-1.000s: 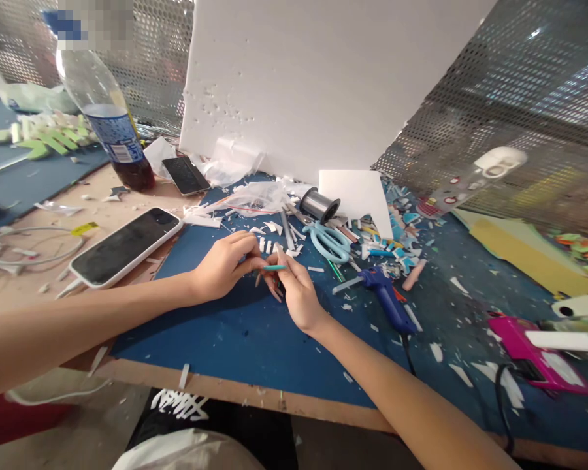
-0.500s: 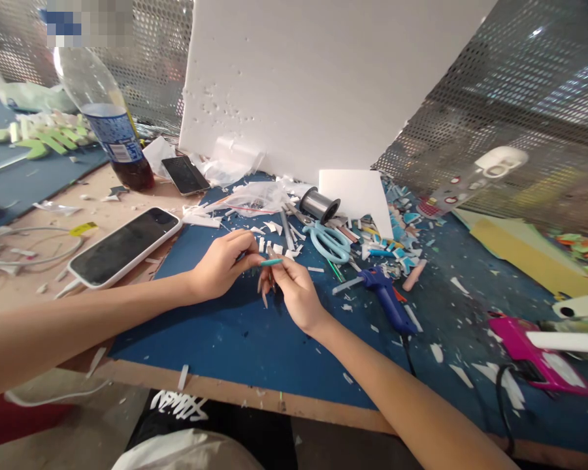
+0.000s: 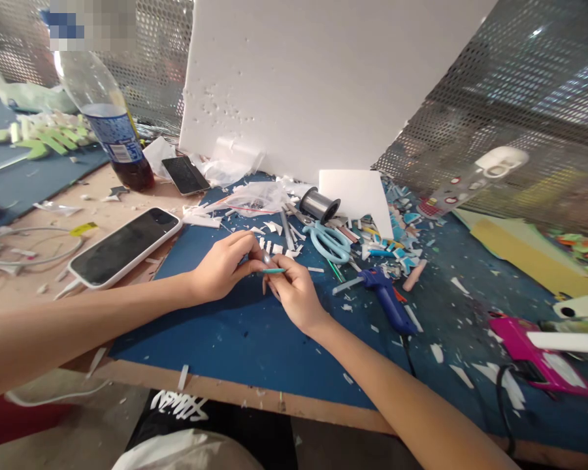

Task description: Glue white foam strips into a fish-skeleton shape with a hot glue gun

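Observation:
A small, thin teal strip [image 3: 274,270] is pinched between my two hands over the blue work mat [image 3: 235,352]. My left hand [image 3: 228,266] grips its left end between thumb and fingers. On the other end, the fingertips of my right hand [image 3: 296,290] are closed. What the strip is made of is too small to tell. Just beyond my fingers lie small white foam bits [image 3: 274,248]. Light-blue-handled scissors [image 3: 329,241] and a blue glue gun [image 3: 385,297] rest to the right of my right hand.
A white phone [image 3: 127,247] lies left of my left arm, with a soda bottle [image 3: 115,137] behind it. A wire spool [image 3: 319,205] sits near a tall white foam board [image 3: 294,78]. At the right are a magenta tool [image 3: 534,352], a cable and scattered scraps.
The teal strip has dropped slightly toward me and lies more level. My right fingers have curled in closer under it; the left hand has hardly moved.

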Motion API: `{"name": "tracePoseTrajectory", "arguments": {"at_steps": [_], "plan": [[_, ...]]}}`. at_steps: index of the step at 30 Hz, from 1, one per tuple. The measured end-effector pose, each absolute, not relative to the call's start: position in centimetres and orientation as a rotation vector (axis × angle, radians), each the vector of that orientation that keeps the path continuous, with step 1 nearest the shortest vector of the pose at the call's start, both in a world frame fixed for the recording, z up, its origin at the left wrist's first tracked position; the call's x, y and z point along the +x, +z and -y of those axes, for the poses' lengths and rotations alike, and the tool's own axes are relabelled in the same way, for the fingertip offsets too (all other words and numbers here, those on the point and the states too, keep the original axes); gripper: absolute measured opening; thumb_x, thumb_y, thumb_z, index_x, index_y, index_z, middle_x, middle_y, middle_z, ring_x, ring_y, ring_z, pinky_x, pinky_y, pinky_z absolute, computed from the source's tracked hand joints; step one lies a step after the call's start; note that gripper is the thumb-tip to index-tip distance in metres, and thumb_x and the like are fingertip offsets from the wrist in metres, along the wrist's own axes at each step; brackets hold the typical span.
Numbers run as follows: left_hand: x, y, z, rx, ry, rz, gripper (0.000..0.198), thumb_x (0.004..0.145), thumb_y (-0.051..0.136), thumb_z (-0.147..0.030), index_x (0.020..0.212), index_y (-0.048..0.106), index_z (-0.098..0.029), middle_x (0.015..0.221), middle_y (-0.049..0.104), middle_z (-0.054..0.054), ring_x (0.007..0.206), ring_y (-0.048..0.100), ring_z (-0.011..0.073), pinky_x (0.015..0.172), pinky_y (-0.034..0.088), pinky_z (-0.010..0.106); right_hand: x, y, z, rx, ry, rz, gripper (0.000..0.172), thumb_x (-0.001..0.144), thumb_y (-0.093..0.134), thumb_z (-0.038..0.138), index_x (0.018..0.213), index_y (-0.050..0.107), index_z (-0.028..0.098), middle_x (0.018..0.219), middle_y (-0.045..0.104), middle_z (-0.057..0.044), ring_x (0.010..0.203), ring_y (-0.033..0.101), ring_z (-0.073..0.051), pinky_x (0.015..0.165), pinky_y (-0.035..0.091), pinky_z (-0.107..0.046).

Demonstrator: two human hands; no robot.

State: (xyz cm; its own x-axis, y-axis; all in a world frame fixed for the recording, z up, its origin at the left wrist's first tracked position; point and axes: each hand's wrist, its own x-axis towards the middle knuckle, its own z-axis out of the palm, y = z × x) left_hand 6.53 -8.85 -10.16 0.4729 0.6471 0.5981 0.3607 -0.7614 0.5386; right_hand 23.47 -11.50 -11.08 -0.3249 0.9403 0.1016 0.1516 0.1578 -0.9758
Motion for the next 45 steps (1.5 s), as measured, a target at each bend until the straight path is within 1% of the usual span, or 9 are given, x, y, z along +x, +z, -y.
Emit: {"name": "tracePoseTrajectory", "arguments": {"at_steps": [9,15,23,30,32,35,38,41,45], "plan": [[6.5,-10.5,8.6,2.371,1.349,-0.868,0.036,0.084,0.053,-0.043,0.06,0.046,-0.017,0.057,0.05,-0.001,0.056,0.044,0.0109,0.055,0.038,0.023,22.6,-10.1,11.8,-1.041,1.34,1.552,0.034,0.088,0.048,0.037,0.059,0.039,0.021,0.047,0.036,0.006,0.04,0.033,-0.008,0.04,0.026,-0.022],[6.5,-10.3,8.6,2.33,1.345,-0.811,0.044,0.087,0.039,-0.054,0.06,0.035,-0.019,0.058,0.041,-0.002,0.054,0.037,0.011,0.054,0.034,0.025,22.6,-10.6,11.7,-1.022,1.344,1.562,0.037,0.088,0.047,0.045,0.062,0.042,0.02,0.049,0.038,0.007,0.041,0.032,-0.007,0.041,0.025,-0.022],[6.3,-9.2,8.8,2.569,1.249,-0.805,0.038,0.095,0.02,-0.041,0.067,0.036,-0.02,0.064,0.043,0.002,0.061,0.035,0.0156,0.061,0.035,0.03,22.7,-10.2,11.9,-0.969,1.393,1.563,0.041,0.089,0.041,0.053,0.066,0.045,0.019,0.052,0.038,0.005,0.043,0.036,-0.008,0.042,0.028,-0.023],[6.2,-8.5,8.8,2.586,1.201,-0.805,0.032,0.096,0.02,-0.032,0.069,0.033,-0.02,0.067,0.044,0.004,0.062,0.035,0.0163,0.061,0.036,0.032,23.3,-10.4,11.7,-0.98,1.379,1.612,0.041,0.089,0.039,0.054,0.071,0.05,0.018,0.055,0.043,0.003,0.046,0.038,-0.01,0.043,0.03,-0.024],[6.1,-8.6,8.8,2.543,1.247,-0.814,0.031,0.096,0.021,-0.031,0.069,0.032,-0.02,0.067,0.041,0.003,0.062,0.034,0.0159,0.062,0.035,0.032,23.8,-10.2,11.5,-0.956,1.371,1.67,0.044,0.091,0.034,0.054,0.073,0.053,0.019,0.059,0.049,0.001,0.05,0.045,-0.012,0.048,0.035,-0.026],[5.9,-9.0,8.7,2.461,1.293,-0.786,0.03,0.096,0.022,-0.028,0.068,0.03,-0.02,0.064,0.037,0.001,0.061,0.034,0.0148,0.06,0.035,0.03,24.9,-9.3,11.0,-0.919,1.197,1.873,0.05,0.093,0.027,0.053,0.074,0.059,0.02,0.069,0.057,-0.003,0.067,0.054,-0.016,0.065,0.041,-0.031],[5.8,-9.4,8.5,2.507,1.208,-0.704,0.028,0.096,0.025,-0.026,0.069,0.031,-0.02,0.064,0.039,0.001,0.06,0.035,0.0147,0.057,0.035,0.029,25.8,-8.3,10.3,-1.006,0.893,2.008,0.045,0.096,0.028,0.044,0.077,0.061,0.02,0.076,0.061,-0.005,0.079,0.052,-0.018,0.074,0.039,-0.034],[5.8,-9.6,8.2,2.671,1.044,-0.631,0.028,0.095,0.024,-0.025,0.069,0.034,-0.02,0.063,0.045,0.003,0.06,0.037,0.0162,0.057,0.035,0.03,26.5,-7.6,9.6,-1.111,0.727,2.076,0.03,0.093,0.04,0.036,0.076,0.059,0.019,0.072,0.059,-0.004,0.073,0.051,-0.017,0.068,0.038,-0.032],[5.8,-9.8,8.1,2.775,0.869,-0.753,0.026,0.093,0.025,-0.022,0.069,0.036,-0.02,0.065,0.05,0.005,0.061,0.041,0.017,0.059,0.036,0.03,27.3,-6.7,9.3,-1.178,0.741,2.241,0.012,0.085,0.053,0.027,0.078,0.057,0.018,0.074,0.056,-0.002,0.065,0.049,-0.014,0.06,0.037,-0.028]]}}
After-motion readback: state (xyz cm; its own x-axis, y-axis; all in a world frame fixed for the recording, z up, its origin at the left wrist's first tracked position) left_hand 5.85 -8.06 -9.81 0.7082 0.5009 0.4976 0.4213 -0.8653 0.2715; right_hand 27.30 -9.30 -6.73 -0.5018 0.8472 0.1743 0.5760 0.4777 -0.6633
